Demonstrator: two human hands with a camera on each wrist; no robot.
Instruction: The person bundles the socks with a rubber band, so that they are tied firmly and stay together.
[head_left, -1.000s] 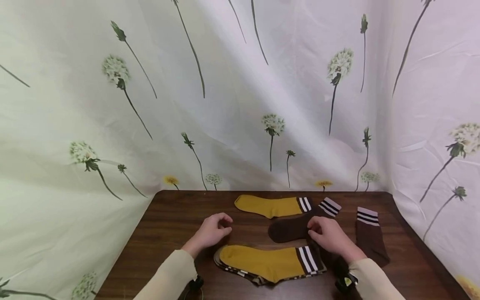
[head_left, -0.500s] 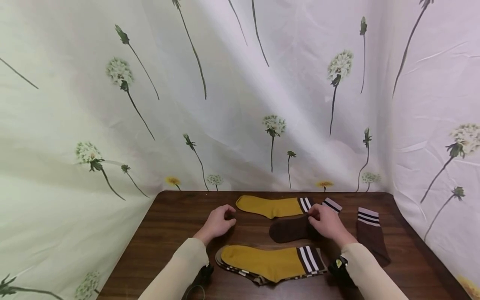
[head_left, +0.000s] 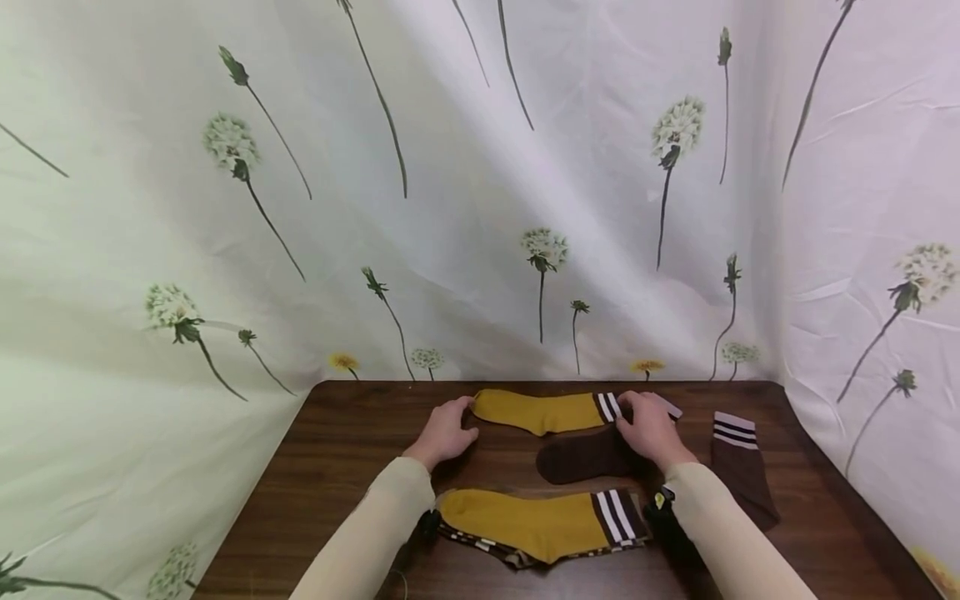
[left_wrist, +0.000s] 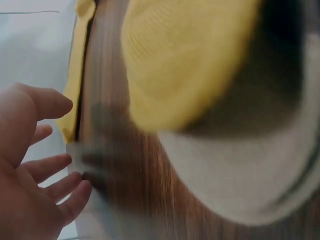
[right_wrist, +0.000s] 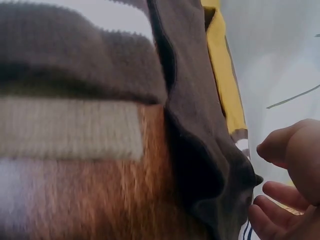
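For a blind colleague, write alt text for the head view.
A person's left hand is by the toe and right hand by the striped cuff of a yellow sock at the back of a wooden table. A brown sock lies just nearer, another brown sock at right; in front, a second yellow sock tops a stack.

Fingers [left_wrist: 52, 167] near a yellow sock [left_wrist: 76, 70]; blurred sock toe [left_wrist: 180, 75] over pale cloth [left_wrist: 235, 180]

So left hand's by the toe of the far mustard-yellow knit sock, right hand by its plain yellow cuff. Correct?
No: the far yellow sock has a dark brown cuff with white stripes, per the head view. Left hand by toe, right hand by cuff: correct.
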